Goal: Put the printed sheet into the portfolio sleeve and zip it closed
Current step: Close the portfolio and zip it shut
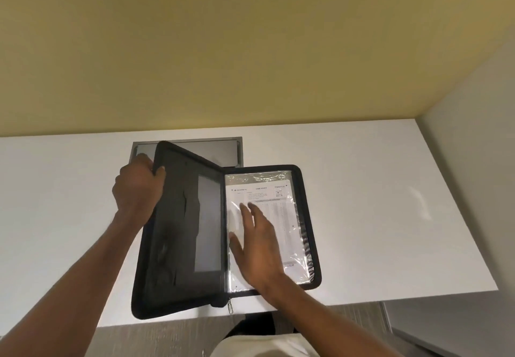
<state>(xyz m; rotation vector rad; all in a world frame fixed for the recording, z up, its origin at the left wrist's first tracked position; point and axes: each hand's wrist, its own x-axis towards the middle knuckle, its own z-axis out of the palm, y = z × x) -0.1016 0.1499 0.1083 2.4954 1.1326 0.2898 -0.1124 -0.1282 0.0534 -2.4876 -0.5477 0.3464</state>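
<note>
Under sleeve [302, 234]: sheet [267, 197] headed "OMR SHEET"

I see a black portfolio [178, 231] with a grey panel [207, 225] inside its raised cover, right of my left hand's fingers [160, 172]. Under my right hand's fingertips [245, 207] lies a white printed sheet [267, 197] with black text and a fine grey grid, behind shiny clear plastic [302, 234]. The desk [390, 189] is white, the wall [223, 50] mustard yellow, the hatch [223, 151] beyond my left fingers grey.

Single head view, looking steeply down, near white desk [362, 189]
</note>
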